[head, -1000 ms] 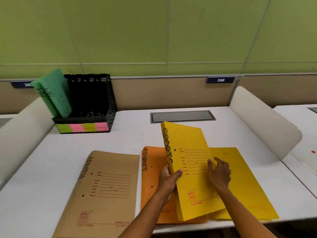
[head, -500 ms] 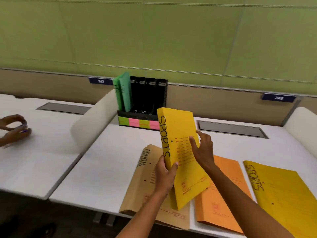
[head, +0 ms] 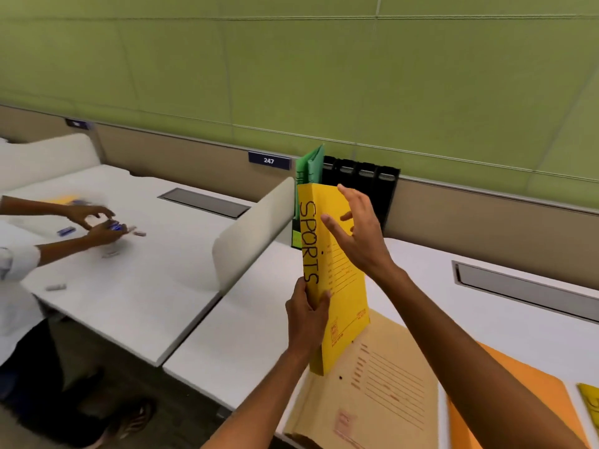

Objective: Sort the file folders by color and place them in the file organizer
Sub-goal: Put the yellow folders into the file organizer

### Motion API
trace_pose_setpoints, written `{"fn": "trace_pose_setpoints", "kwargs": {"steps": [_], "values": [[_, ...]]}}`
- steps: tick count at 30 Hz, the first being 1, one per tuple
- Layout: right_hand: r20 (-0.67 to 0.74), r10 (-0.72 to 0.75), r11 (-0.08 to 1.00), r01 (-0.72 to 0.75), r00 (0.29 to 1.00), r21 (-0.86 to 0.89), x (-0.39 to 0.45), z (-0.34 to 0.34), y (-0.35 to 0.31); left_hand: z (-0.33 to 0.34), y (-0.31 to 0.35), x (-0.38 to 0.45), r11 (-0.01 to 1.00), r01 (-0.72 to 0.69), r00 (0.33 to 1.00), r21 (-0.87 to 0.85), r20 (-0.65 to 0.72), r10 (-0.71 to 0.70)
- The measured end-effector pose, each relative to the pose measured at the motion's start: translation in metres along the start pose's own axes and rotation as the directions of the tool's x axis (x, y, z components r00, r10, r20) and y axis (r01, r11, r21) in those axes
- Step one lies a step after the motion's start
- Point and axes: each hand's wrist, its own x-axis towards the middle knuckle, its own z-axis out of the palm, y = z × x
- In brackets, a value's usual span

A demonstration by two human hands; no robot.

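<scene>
Your left hand (head: 306,314) grips the yellow folder (head: 337,277) by its spine, upright above the desk (head: 246,335), just before the black organizer (head: 363,186). Your right hand (head: 359,234) is spread open against its cover, holding nothing.

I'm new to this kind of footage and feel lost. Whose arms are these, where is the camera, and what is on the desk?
There is no machine: a person wears a camera on their head, looking down at their own arms. The left hand grips the spine of an upright yellow folder marked SPORTS. The right hand is open at its face. Behind stands a black file organizer holding green folders. On the white desk lie a brown folder and an orange folder. Left, another person's hands work at the next desk.
</scene>
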Motion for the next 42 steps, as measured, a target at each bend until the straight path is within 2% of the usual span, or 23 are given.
{"fn": "trace_pose_setpoints", "kwargs": {"steps": [8,13,20,29,39,42], "values": [[0.060,-0.079,0.995,0.083,0.995,-0.062,0.079,0.016,0.013,0.003,-0.014,0.068,0.986,-0.085,0.995,0.143,-0.044,0.092],[0.083,-0.065,0.992,0.073,0.994,-0.099,0.115,0.012,0.022,0.018,-0.018,0.098,0.976,-0.125,0.990,0.177,-0.048,0.135],[0.237,0.009,0.984,0.034,0.972,-0.175,0.140,0.006,0.031,0.038,-0.043,0.117,0.974,-0.148,0.988,0.174,-0.025,0.155],[0.335,0.141,0.948,-0.030,0.932,-0.316,0.164,0.004,0.038,0.044,-0.053,0.142,0.974,-0.198,0.978,0.113,0.094,0.188],[0.296,0.103,0.918,0.023,0.950,-0.396,0.191,-0.005,0.021,0.022,-0.063,0.173,0.973,-0.232,0.926,-0.016,0.304,0.225],[0.269,0.095,0.921,0.017,0.959,-0.389,0.199,-0.008,0.017,0.005,-0.074,0.188,0.973,-0.228,0.923,-0.034,0.311,0.227]]}}
